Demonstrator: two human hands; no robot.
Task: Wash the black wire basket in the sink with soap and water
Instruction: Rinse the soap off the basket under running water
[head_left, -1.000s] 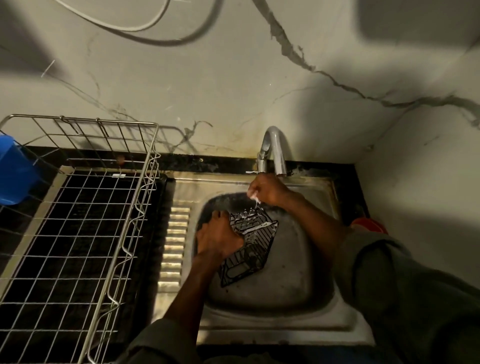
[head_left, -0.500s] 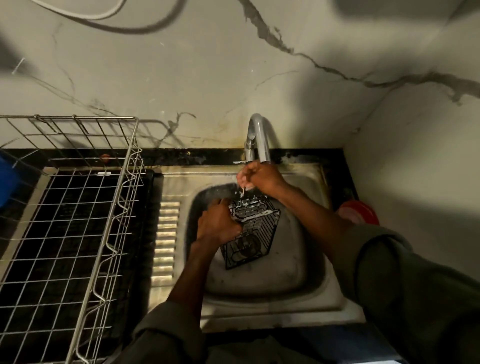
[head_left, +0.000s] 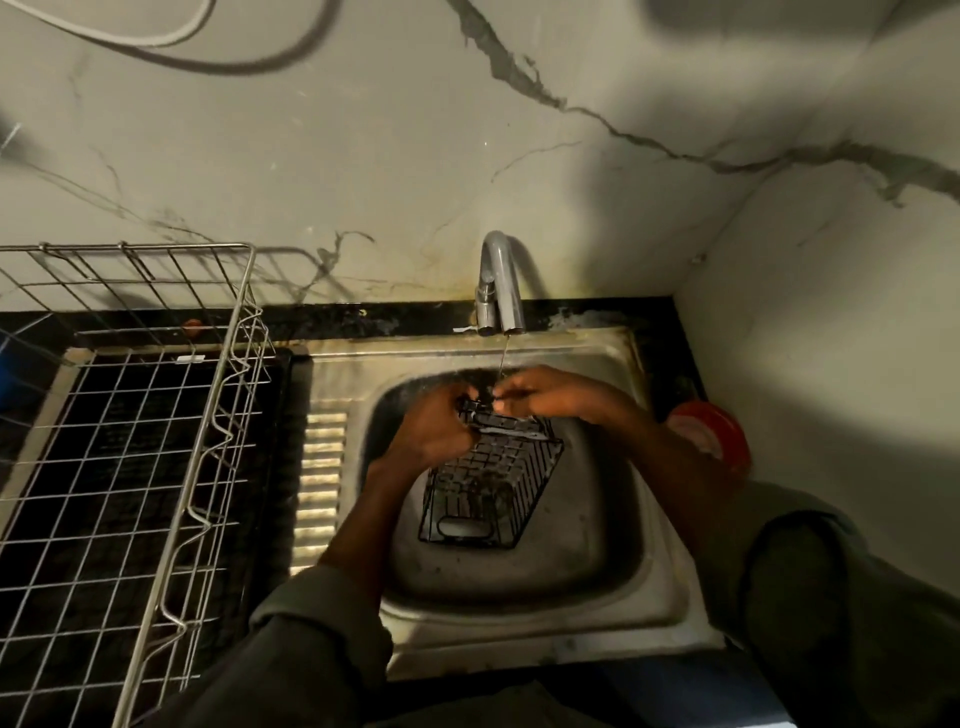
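Observation:
The black wire basket (head_left: 488, 488) is tilted inside the steel sink (head_left: 660, 571), its open end toward me and its far rim raised under the tap. My left hand (head_left: 434, 436) grips the basket's upper left rim. My right hand (head_left: 545, 397) pinches the same far rim from the right, fingers closed on the wire. A thin stream of water falls from the grey tap (head_left: 500, 283) onto the spot between both hands. No soap or sponge shows.
A large steel wire dish rack (head_left: 156, 415) stands on the black counter at the left, close to the sink's ribbed drainboard (head_left: 319, 483). A red round object (head_left: 711, 436) sits at the sink's right edge by the wall. Marbled walls close in behind and on the right.
The basket has turned so its open end faces me. My right hand has dropped from the tap's spout to the basket's far rim, and my left hand has shifted up to that rim.

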